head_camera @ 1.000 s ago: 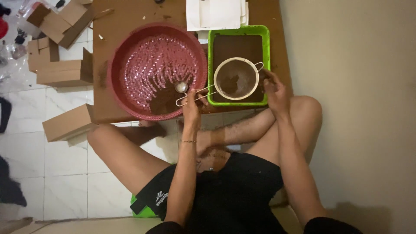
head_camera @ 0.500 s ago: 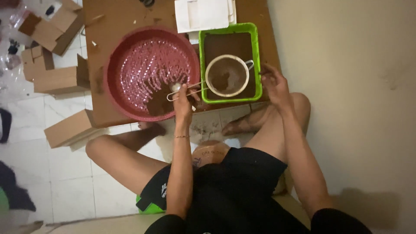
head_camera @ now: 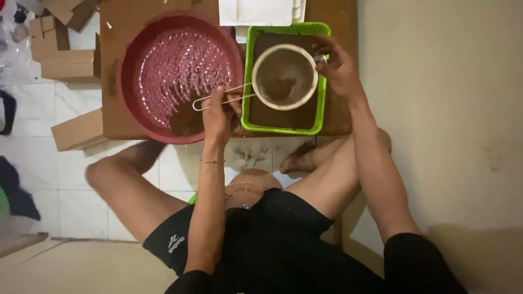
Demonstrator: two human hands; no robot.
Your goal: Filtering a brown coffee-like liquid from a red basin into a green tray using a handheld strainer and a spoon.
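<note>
My left hand (head_camera: 218, 111) grips the wire handle of a round white-rimmed sieve (head_camera: 284, 76). The sieve holds a little brown powder and hangs over a green tray (head_camera: 283, 124) that has a layer of the same powder. My right hand (head_camera: 338, 68) holds the sieve's rim on the side away from the handle. To the left of the tray stands a big red perforated basin (head_camera: 180, 65), with a heap of brown powder (head_camera: 185, 117) at its near edge, just beside my left hand.
Basin and tray rest on a low brown table (head_camera: 117, 32). A white flat box (head_camera: 256, 11) lies at the table's far edge. Cardboard boxes (head_camera: 68, 60) stand on the white tiled floor at the left. My bent legs lie under the table's near side.
The sieve stays over the green tray with both hands on it. My right hand has shifted along the rim toward the far side. The view has drawn closer.
</note>
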